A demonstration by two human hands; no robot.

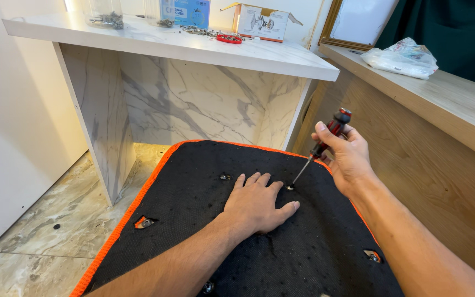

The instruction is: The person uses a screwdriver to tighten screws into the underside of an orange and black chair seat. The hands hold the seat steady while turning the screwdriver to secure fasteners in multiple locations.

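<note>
Gripping a red-and-black screwdriver (321, 147) in a closed fist, right hand (344, 157) had its tip set on a screw (290, 187) in the black seat underside w/ orange trim (188, 176); left hand (258, 203) lay flat, fingers spread, holding nothing, just beside that screw

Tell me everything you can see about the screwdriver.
The screwdriver has a red and black handle, seemingly plastic, and a thin metal shaft. The right hand grips the handle, tilting it so the tip slants down-left onto a screw in the black fabric panel, just beside the left hand fingertips.
</note>
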